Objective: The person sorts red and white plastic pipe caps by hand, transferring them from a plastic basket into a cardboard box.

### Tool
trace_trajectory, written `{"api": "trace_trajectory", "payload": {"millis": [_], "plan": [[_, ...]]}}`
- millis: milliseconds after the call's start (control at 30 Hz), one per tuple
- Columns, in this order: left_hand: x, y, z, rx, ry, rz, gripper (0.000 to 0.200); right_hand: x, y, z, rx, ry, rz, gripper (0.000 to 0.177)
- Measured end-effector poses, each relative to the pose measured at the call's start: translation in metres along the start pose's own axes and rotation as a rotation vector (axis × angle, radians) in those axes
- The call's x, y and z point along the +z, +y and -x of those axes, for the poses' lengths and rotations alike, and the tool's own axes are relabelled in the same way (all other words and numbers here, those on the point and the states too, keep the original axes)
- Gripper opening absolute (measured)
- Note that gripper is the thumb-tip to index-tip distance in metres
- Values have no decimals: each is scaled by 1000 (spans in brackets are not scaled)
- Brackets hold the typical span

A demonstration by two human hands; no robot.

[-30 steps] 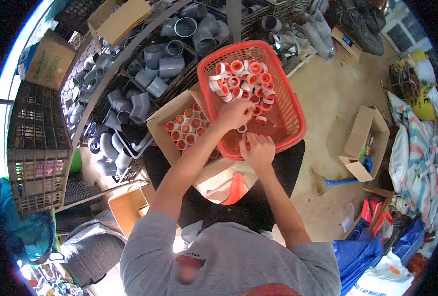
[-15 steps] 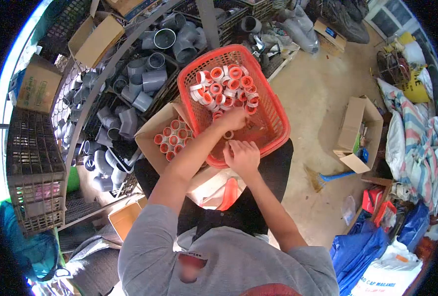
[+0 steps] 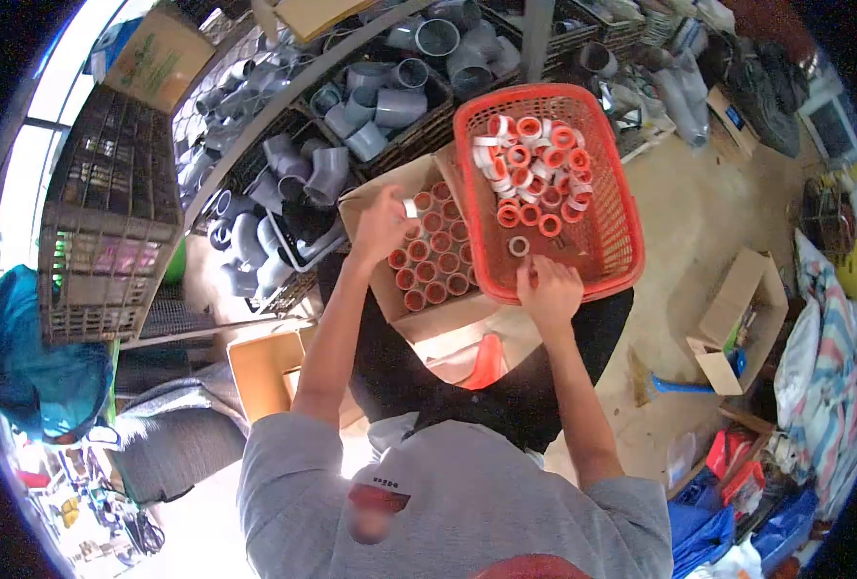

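Note:
My left hand (image 3: 382, 230) is above the left side of an open cardboard box (image 3: 375, 280), its fingers closed on a small white roll (image 3: 410, 207) that looks like thread seal tape. Inside the box, rolls with red cores (image 3: 430, 246) stand in close rows. A red plastic basket (image 3: 622, 203) sits to the right of the box, tilted, with a loose heap of white-and-red tape rolls (image 3: 535, 169) at its far end. At the basket's near edge is my right hand (image 3: 550, 291), fingers curled in; what they hold is hidden. One pale ring (image 3: 518, 245) lies just beyond its fingertips.
Crates of grey pipe fittings (image 3: 390, 96) stand behind a metal bar at the far left. To the right on the floor are a broom (image 3: 675, 385) and another cardboard box (image 3: 737, 318). Plastic crates (image 3: 105, 222) are stacked at the left.
My left hand has gone from inside the basket to above the cardboard box, carrying a roll. My right hand stays by the basket's near edge. The camera view has shifted.

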State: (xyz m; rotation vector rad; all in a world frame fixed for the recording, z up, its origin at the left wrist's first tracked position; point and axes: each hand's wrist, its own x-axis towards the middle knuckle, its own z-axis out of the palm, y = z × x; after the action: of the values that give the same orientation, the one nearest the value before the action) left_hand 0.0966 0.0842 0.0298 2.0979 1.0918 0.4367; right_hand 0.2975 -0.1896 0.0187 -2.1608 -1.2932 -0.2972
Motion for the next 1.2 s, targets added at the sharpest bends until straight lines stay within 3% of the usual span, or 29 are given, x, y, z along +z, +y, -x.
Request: {"api": "trace_trajectory", "payload": {"millis": [67, 100, 133, 233, 333, 467, 567, 600, 633, 733, 800, 867, 900, 933, 1000, 1067, 1100, 1133, 1200], "plan": [[37, -79, -12, 102, -25, -10, 46, 0, -2, -1, -12, 30, 14, 12], [38, -78, -14, 211, -60, -19, 43, 0, -4, -2, -18, 35, 18, 12], [38, -68, -12, 78, -117, -103, 41, -1, -4, -2, -14, 36, 13, 13], [72, -113, -29, 105, -87, -266, 40, -5, -6, -2, 0, 30, 28, 16], [102, -157, -38, 98, -83, -222, 24, -4, -6, -3, 20, 0, 43, 15], [119, -174, -46, 147, -153, -273, 18, 0, -4, -1, 21, 7, 52, 14], [87, -124, -38, 105, -212, -412, 18, -3, -7, -4, 22, 22, 25, 15], [72, -84, -29, 181, -20, -381, 18, -2, -5, -3, 31, 26, 35, 15], [65, -52, -28, 197, -29, -377, 18, 2, -2, 0, 35, 13, 33, 15], [54, 37, -34, 136, 202, -93, 21, -2, -2, -1, 46, 14, 18, 14], [61, 109, -40, 157, 102, 80, 20, -3, -5, -3, 44, -10, 9, 14], [95, 147, -54, 418, -58, 87, 19, -1, -2, 0, 62, -17, 7, 14], [116, 162, -62, 454, -218, -19, 20, 0, -2, 1, 66, -25, -1, 13], [139, 171, -70, 488, -379, -129, 21, 1, -2, 1, 77, -23, -6, 13], [210, 144, -87, 696, -451, -214, 22, -1, -1, 1, 52, -7, -19, 13], [284, 96, -97, 721, -426, -339, 22, 0, 0, 3, 45, 16, -20, 13], [288, 104, -97, 739, -384, -459, 22, 0, 1, 1, 21, 38, -19, 14], [287, 108, -99, 582, -581, -537, 20, -1, 0, 2, 33, 17, -7, 17], [289, 106, -92, 549, -570, -547, 20, -1, 1, 0, 19, 45, -13, 18]]}}
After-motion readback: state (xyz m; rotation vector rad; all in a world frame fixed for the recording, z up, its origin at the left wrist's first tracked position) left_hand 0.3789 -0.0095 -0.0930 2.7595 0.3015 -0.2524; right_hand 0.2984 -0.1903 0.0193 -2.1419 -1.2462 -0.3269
